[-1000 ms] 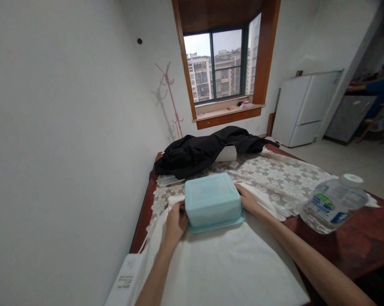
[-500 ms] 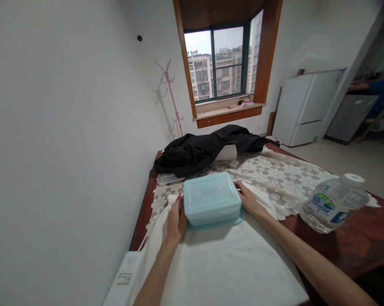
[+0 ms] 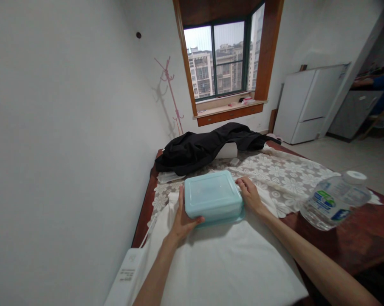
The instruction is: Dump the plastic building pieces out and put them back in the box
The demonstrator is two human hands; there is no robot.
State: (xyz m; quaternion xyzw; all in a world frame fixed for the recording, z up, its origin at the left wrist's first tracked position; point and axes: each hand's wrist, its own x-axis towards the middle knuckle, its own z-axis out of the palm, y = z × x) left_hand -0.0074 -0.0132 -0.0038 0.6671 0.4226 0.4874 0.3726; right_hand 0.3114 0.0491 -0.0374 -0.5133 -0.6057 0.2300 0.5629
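A light blue plastic food container [image 3: 213, 193] sits on a white cloth [image 3: 230, 263], its wider flange at the bottom. My left hand [image 3: 183, 221] wraps its near left corner, fingers along the left side and thumb across the front. At the container's right side is my right hand [image 3: 249, 193], fingers curled together beside the far right corner. What those fingertips pinch, if anything, is hidden.
To the right stands a big clear water bottle [image 3: 335, 202] on the red-brown table [image 3: 370, 229]. A black garment [image 3: 192, 148] lies across the far end over a floral tablecloth [image 3: 275, 170]. A white power strip [image 3: 125, 272] is at left, near the wall.
My left thumb has come round onto the container's front. My right hand has shifted slightly up and its fingers show more. The container stays in nearly the same place.
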